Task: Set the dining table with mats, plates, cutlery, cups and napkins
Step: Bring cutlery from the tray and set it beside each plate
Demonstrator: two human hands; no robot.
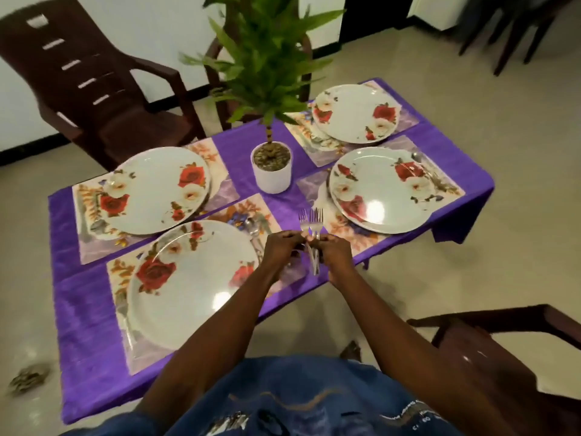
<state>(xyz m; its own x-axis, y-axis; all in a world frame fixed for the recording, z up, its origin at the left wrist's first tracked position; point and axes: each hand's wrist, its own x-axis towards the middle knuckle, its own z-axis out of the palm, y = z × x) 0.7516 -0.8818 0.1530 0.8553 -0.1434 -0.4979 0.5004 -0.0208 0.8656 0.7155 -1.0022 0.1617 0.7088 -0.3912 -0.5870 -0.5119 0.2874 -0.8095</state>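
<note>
Over the near edge of the purple-clothed table (81, 325), both hands hold a bunch of forks (312, 228), tines up: left hand (281, 248) & right hand (334, 256) fingers curled round the handles. Four floral plates (185, 287) sit on mats w/ a potted plant (273, 166) in the middle.
</note>
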